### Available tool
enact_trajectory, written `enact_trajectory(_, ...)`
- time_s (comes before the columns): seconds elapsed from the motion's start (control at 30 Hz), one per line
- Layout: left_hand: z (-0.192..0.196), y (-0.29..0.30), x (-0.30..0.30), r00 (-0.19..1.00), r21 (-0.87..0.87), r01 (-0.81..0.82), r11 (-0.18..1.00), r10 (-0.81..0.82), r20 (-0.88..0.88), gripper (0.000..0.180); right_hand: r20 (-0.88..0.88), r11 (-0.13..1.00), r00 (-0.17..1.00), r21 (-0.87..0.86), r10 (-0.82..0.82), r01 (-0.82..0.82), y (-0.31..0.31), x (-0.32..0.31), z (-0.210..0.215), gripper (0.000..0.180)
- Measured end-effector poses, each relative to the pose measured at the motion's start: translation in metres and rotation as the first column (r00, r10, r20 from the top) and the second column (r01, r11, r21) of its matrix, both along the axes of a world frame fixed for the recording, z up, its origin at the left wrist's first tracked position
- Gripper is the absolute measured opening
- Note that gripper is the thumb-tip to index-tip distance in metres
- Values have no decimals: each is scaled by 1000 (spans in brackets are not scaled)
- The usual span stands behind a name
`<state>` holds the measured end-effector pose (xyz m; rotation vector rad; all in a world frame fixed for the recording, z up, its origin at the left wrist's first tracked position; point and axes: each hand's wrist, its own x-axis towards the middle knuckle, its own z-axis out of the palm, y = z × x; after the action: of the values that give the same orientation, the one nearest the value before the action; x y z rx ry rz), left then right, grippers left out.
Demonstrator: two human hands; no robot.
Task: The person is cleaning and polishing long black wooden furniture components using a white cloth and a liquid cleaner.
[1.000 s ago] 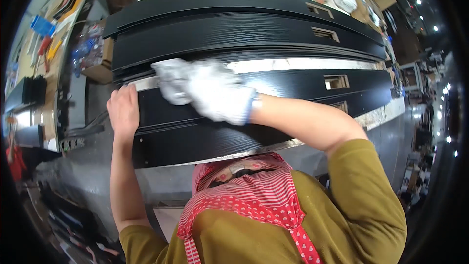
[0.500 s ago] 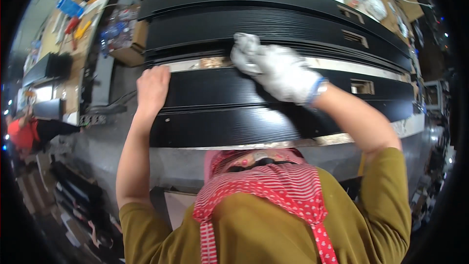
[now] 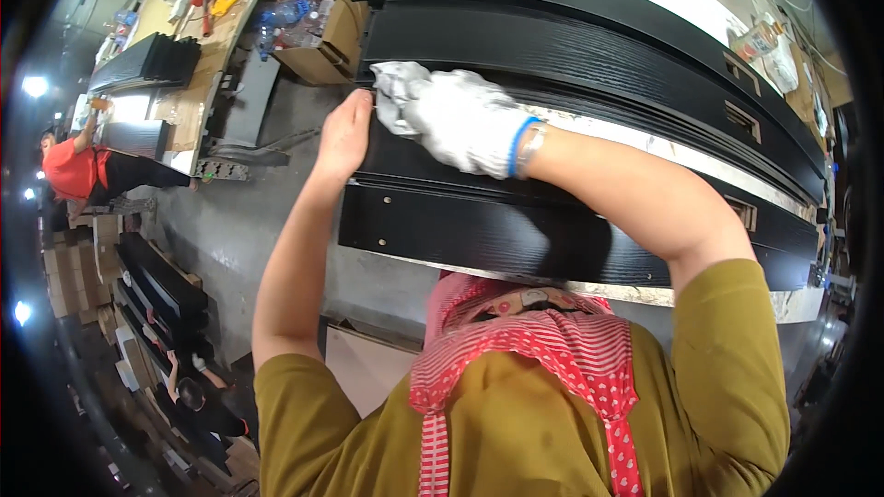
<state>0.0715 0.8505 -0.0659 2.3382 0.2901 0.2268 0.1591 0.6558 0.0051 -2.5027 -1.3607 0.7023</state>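
Black panels (image 3: 589,46), perhaps five, two hands

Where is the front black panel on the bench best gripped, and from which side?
Grip the front black panel at its left short end, coming from the left: that end overhangs free, and the left hand already rests there. The gloved right hand steadies its top.

A long black wood-grain panel (image 3: 552,239) lies flat atop a stack of similar black boards, its near end squared beneath the bare left hand (image 3: 343,136), which presses on its corner. The white-gloved right hand (image 3: 456,115) rests just beside, on the panel's upper edge near a pale strip.
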Motion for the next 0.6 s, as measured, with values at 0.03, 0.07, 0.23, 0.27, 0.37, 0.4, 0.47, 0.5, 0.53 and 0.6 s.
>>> enact_trajectory(0.03, -5, 4, -4, 999, -41, -20, 999, 21, 31, 35, 108, 994, 993, 90, 48, -58, -10, -3, 4, 44)
enact_trajectory(0.07, -9, 1, -5, 998, -93, -30, 995, 35, 60, 34, 216, 980, 973, 163, 78, -115, -38, -5, 3, 41)
enact_trajectory(0.23, 3, -4, -5, 997, -145, -54, 988, 47, -54, 35, 333, 965, 940, 219, 66, -146, -106, -15, 6, 60)
enact_trajectory(0.27, 5, -6, -2, 997, -140, -51, 989, 44, -57, 36, 326, 981, 941, 134, 88, -139, -92, -18, 13, 60)
enact_trajectory(0.37, -16, 3, 3, 999, -154, -54, 987, 52, -17, 39, 208, 997, 977, 81, -36, 20, 0, -18, 9, 31)
enact_trajectory(0.4, -23, 7, 4, 998, -176, -52, 983, 57, 20, 40, 188, 1000, 982, 18, 10, -13, 23, -18, 18, 31)
enact_trajectory(0.47, -15, 4, 4, 1000, -214, -16, 977, 20, 14, 41, 253, 972, 966, 233, -57, -3, 37, -14, -11, 33)
enact_trajectory(0.5, -14, 4, 1, 999, -140, -29, 990, 33, 26, 41, 216, 982, 976, 182, 6, -47, 26, -16, -7, 33)
enact_trajectory(0.53, -15, 4, -2, 998, -67, -43, 997, 46, 39, 42, 176, 987, 982, 130, 69, -93, 2, -18, 0, 33)
enact_trajectory(0.6, 0, -4, -4, 993, -118, -101, 988, 93, -70, 44, 236, 982, 956, 30, 172, -184, -56, -25, 14, 35)
